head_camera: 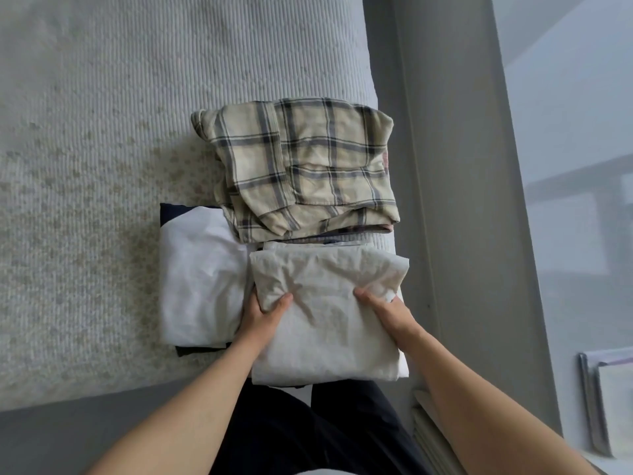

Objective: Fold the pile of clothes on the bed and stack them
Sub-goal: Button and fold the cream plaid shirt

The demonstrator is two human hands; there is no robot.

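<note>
Both hands gripping a folded white garment at the near right corner of the bed.

Left hand (pixel 265 311) and right hand (pixel 385 308) each have a thumb on top and the other digits tucked under the white garment (pixel 325 317), so both are grasping it. It sits on the bed (pixel 102 166), near edge overhanging slightly. Plaid shirt (pixel 301 166) is folded just beyond it, another white folded piece (pixel 202 279) just left on something dark. Risk: the fold is loose and wrinkled; lifting from the far edge alone could let it sag open. Stacks crowd the bed's right edge, so a nudge could tip one off.
</note>
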